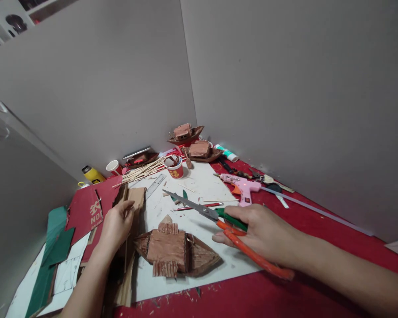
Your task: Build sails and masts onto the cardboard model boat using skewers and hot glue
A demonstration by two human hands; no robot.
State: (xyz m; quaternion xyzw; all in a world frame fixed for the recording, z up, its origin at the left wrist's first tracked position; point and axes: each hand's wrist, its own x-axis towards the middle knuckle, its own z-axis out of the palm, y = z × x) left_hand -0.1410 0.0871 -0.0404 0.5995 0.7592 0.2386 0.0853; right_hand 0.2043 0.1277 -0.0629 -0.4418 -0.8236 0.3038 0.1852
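A pair of scissors (202, 209) with long grey blades and one green and one orange handle is in my right hand (268, 234). The blades are closed together and point left, above the white board. My left hand (117, 224) is over brown cardboard pieces (137, 198), its fingers loosely bent and apart, with nothing visible between them. Whether its fingertips touch the cardboard I cannot tell. Between my hands lies a brown model boat (169, 251) with a reddish roof and ribbed strips sticking out at both sides.
A pink glue gun (245, 187) lies at the right, beside a red pencil (199, 206). Behind are a paper cup (174, 170), thin wooden sticks (144, 171), a ruler (155, 186) and more model boats (200, 150). A yellow bottle (93, 175) stands far left. Grey panels enclose the back.
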